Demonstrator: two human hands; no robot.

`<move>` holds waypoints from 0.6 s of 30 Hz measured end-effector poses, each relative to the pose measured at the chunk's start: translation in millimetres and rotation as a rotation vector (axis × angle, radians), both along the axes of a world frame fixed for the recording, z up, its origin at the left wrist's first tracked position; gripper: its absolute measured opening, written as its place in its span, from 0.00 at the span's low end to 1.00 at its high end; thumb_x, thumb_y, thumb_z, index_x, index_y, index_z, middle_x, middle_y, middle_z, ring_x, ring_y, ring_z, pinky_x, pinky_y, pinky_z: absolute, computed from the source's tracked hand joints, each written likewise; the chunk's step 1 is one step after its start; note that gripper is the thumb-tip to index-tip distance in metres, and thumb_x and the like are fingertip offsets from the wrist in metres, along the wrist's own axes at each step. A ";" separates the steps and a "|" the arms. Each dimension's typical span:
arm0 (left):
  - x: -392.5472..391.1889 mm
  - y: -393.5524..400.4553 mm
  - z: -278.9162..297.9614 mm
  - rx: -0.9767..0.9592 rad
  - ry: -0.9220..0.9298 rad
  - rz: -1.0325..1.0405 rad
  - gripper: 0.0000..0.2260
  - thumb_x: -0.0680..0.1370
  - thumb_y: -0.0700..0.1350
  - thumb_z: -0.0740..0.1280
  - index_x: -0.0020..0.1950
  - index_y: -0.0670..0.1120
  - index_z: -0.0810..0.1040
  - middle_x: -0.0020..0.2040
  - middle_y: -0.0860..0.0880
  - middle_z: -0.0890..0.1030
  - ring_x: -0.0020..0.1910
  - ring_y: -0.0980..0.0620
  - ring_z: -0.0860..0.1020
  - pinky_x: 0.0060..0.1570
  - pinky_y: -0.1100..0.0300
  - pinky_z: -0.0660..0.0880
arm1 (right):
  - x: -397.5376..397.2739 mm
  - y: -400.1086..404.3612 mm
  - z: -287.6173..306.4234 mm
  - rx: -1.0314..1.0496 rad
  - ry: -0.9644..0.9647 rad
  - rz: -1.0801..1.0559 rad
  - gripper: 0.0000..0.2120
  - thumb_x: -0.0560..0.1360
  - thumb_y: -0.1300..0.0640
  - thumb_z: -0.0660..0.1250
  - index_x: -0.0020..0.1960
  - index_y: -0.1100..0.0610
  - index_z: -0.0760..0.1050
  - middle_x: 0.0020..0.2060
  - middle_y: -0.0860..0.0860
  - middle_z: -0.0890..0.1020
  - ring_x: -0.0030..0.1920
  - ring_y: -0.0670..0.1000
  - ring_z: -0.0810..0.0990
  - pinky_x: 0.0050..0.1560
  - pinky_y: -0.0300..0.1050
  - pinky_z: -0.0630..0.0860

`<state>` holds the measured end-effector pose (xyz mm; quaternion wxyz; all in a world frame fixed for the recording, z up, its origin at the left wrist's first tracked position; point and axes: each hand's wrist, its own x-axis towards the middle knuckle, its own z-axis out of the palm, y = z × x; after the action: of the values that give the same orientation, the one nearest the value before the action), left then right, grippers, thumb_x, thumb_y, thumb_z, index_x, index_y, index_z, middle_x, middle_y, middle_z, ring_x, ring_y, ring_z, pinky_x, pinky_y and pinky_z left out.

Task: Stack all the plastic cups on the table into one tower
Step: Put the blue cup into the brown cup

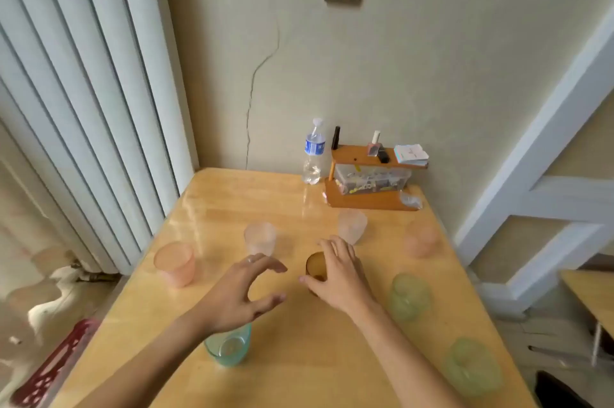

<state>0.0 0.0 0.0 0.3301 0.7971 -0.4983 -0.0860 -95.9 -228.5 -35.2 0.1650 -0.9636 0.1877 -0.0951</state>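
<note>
Near the left edge of the wooden table (299,357), a peach cup (175,263) is standing upright. A clear cup (260,238) is standing further in, toward the middle. At the near edge, a teal cup (228,348) is sitting partly under the left wrist. The left hand (237,294) is hovering above the table with fingers spread and curled, gripping nothing. Just beside it, the right hand (337,278) is wrapping around an amber cup (315,269) at the table's centre. Beyond it, another clear cup (353,226) is standing toward the far edge. Along the right edge, a second peach cup (421,239) and two green cups (409,297) (473,367) are sitting well apart. In the far right corner, a water bottle (313,152) is standing beside a wooden organiser (372,175).
</note>
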 end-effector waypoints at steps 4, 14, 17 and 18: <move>5.2 -5.1 -30.4 -0.056 -0.063 0.021 0.17 0.79 0.58 0.73 0.65 0.52 0.82 0.59 0.60 0.83 0.61 0.64 0.79 0.64 0.68 0.72 | 3.5 -2.1 -41.7 0.102 -0.096 -0.034 0.36 0.72 0.37 0.72 0.75 0.47 0.65 0.68 0.48 0.69 0.68 0.54 0.72 0.61 0.51 0.77; 7.5 -11.7 -61.7 -0.023 -0.167 0.117 0.06 0.80 0.43 0.71 0.56 0.47 0.86 0.51 0.53 0.88 0.52 0.55 0.86 0.51 0.62 0.79 | -18.1 24.9 -73.3 0.307 -0.342 -0.069 0.36 0.68 0.46 0.80 0.74 0.43 0.73 0.56 0.48 0.74 0.58 0.48 0.75 0.57 0.37 0.70; 3.9 -5.9 -50.9 -0.020 -0.173 0.151 0.06 0.81 0.42 0.71 0.55 0.47 0.86 0.51 0.52 0.88 0.51 0.54 0.85 0.50 0.62 0.78 | -30.5 43.5 -72.8 0.281 -0.349 -0.072 0.36 0.68 0.45 0.79 0.74 0.41 0.73 0.54 0.48 0.74 0.56 0.48 0.75 0.54 0.37 0.69; 2.7 -4.3 -46.6 -0.033 -0.171 0.164 0.06 0.81 0.43 0.71 0.55 0.47 0.86 0.51 0.52 0.88 0.51 0.54 0.85 0.51 0.61 0.79 | -33.2 47.3 -72.7 0.279 -0.349 -0.072 0.36 0.68 0.45 0.79 0.74 0.41 0.73 0.54 0.47 0.74 0.56 0.48 0.75 0.53 0.36 0.68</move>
<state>2.7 -4.3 -46.6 0.3053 0.8341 -0.4591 0.0181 -129.1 -181.2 -107.9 0.3232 -0.8931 0.2020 -0.2391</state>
